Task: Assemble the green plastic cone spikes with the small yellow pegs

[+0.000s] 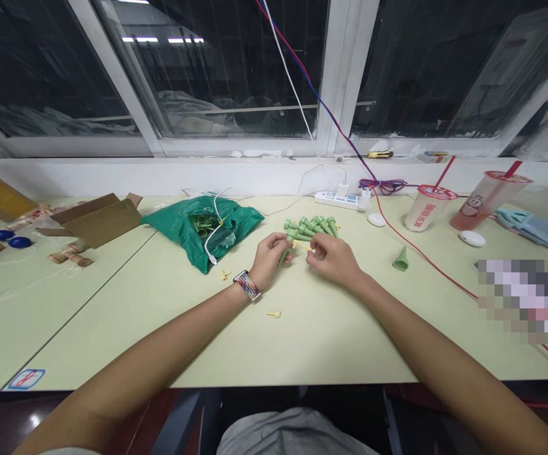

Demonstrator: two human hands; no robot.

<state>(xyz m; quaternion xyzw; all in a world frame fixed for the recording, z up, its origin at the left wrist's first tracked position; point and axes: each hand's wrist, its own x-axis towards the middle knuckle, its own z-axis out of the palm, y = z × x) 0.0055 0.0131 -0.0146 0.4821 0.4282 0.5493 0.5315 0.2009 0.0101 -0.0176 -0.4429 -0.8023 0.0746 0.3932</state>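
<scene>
My left hand (pixel 270 258) is closed around a green plastic cone (pixel 291 234), whose wider end points up and away. Between the fingertips of my right hand (pixel 333 258) is a small yellow plastic piece (pixel 303 246), its thin end reaching toward the cone; whether the two touch, I cannot tell. Just beyond my hands lies a cluster of several green cones (pixel 318 224). A loose yellow piece (pixel 274 314) rests on the table in front of me, and more yellow bits (pixel 225 275) lie left of my wrist.
An opened green plastic bag (pixel 179 221) with green parts inside sits at the left, near a cardboard box (pixel 96 221). One cone (pixel 401 260) stands apart on the right. Two drink cups (pixel 428 208), a power strip (pixel 339 200) and a red cable (pixel 425 256) lie beyond.
</scene>
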